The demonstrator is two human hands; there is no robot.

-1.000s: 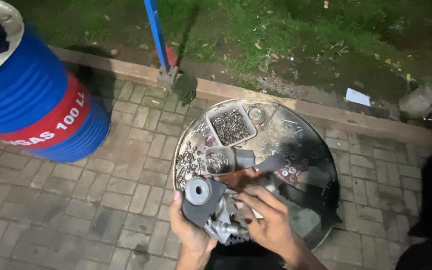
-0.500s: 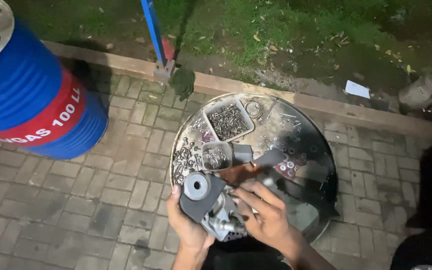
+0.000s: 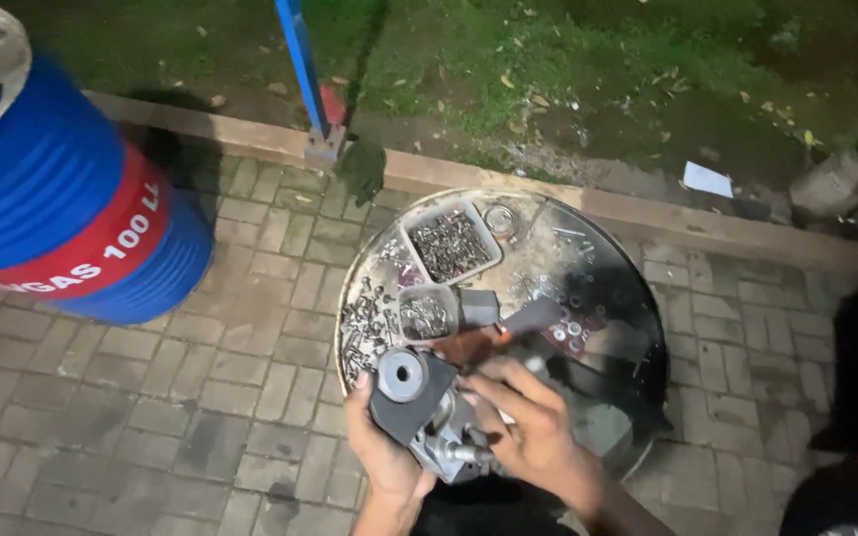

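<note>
Cupping grey metal part (image 3: pixel 419 402), both hands curled.

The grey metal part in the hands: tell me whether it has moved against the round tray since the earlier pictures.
No. The grey metal part sits at the same near-left edge of the round tray, below the small bin of screws, held by both hands.

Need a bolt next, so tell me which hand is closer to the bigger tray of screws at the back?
Left. The left hand sits below the tray of screws, under the metal part; the right hand is slightly farther, down and right.
</note>
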